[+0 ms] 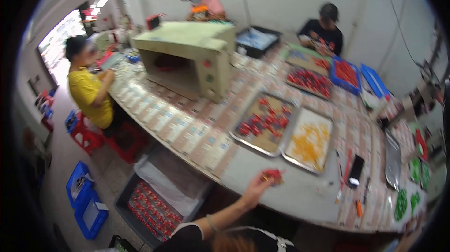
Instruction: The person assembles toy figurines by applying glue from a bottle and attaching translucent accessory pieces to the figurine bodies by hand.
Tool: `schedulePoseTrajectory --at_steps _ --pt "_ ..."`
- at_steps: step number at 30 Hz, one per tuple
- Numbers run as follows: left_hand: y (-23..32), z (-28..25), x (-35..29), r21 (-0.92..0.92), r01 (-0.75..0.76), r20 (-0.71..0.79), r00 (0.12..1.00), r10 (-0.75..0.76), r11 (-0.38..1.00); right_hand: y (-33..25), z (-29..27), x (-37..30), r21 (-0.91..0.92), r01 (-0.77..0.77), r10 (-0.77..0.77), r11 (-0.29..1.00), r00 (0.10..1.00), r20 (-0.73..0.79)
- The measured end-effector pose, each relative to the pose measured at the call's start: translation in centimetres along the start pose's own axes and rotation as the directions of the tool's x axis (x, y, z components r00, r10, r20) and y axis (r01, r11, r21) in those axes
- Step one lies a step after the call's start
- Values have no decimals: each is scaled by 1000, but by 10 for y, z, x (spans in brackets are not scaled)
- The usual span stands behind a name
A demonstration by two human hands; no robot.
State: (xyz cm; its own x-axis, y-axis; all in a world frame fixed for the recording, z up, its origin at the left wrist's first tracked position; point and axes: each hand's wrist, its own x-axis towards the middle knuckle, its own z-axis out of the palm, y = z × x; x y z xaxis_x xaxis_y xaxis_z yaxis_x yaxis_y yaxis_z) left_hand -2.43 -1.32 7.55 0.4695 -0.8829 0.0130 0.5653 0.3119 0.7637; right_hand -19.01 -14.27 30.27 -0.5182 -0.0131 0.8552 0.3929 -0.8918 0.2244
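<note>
My left hand [255, 189] reaches out over the near edge of the table, a band on its wrist. Its fingers are closed on a small red and gold piece [273, 176], too blurred to name more exactly. Just beyond it lies a metal tray [234, 136] with scattered red pieces [269, 120] on a brown sheet. Beside that, a second metal tray [300, 166] holds yellow pieces [309, 142] on a white sheet. I do not see my right hand.
A beige box-shaped machine [187, 41] with an open front stands on the table. A phone [356, 170], slim tools [338, 181] and green pieces [401, 204] lie rightward. A grey bin [124, 200] of red pieces sits low at left. Several people work around the table.
</note>
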Motion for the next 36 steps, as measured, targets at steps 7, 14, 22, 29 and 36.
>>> schedulePoseTrajectory --at_steps 7,14,22,29,36 --pt "46 32 -1 -231 -30 209 975 79 972 -56 -41 -3 -308 33 -6 951 996 90" --pt "50 46 -17 -47 -58 257 964 68 997 -95 -36 -54 -523 -348 474 778 871 126" --pt "47 51 -22 0 47 279 959 -45 999 -84 -14 -108 -532 -681 844 504 254 473" --pt "40 56 -23 -150 210 273 948 -164 966 -79 -13 -110 -591 -579 821 562 303 484" --pt "28 50 -18 -310 274 422 898 -127 910 -81 -13 -110 -624 -457 773 633 335 539"
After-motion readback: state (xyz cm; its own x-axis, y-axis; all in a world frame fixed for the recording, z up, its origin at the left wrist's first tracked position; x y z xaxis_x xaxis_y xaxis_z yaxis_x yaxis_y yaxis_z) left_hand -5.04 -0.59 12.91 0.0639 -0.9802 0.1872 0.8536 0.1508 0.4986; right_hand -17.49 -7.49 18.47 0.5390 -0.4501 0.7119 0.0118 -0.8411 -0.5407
